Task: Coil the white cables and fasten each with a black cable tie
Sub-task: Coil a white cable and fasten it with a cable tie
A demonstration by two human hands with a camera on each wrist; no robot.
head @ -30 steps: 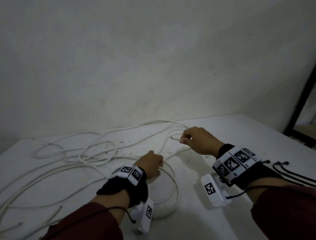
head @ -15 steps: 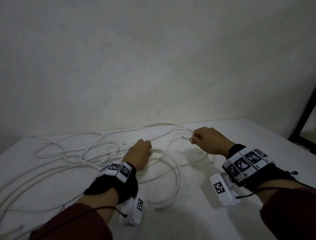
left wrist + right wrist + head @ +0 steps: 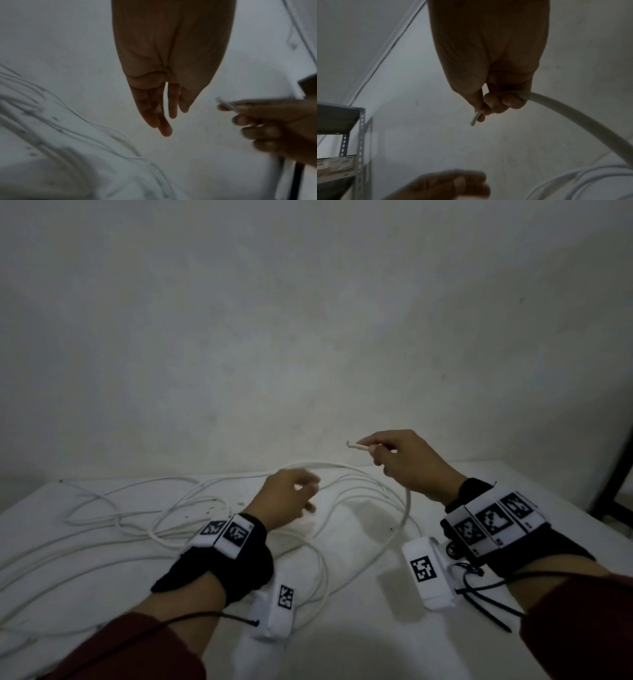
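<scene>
Several white cables (image 3: 137, 508) lie in loose loops across the left half of the white table (image 3: 359, 645). My right hand (image 3: 376, 451) is raised above the table and pinches one cable near its end (image 3: 359, 446). That cable (image 3: 407, 508) hangs down from my fist into a loop (image 3: 322, 577) on the table. The right wrist view shows my right hand (image 3: 481, 112) curled round the cable (image 3: 573, 112). My left hand (image 3: 308, 498) hovers just left of it, blurred. Its fingers (image 3: 164, 121) are nearly straight and hold nothing. Thin black strips (image 3: 486, 607) lie under my right wrist.
A plain wall stands close behind the table's far edge (image 3: 137, 477). A dark frame (image 3: 616, 474) rises at the right edge. A grey metal shelf rack (image 3: 359, 135) stands off to the side. Small dark specks (image 3: 239, 503) dot the table among the cables.
My right hand has lifted the cable end up off the table. My left hand has let go of the loop it held and moved up and right toward the right hand.
</scene>
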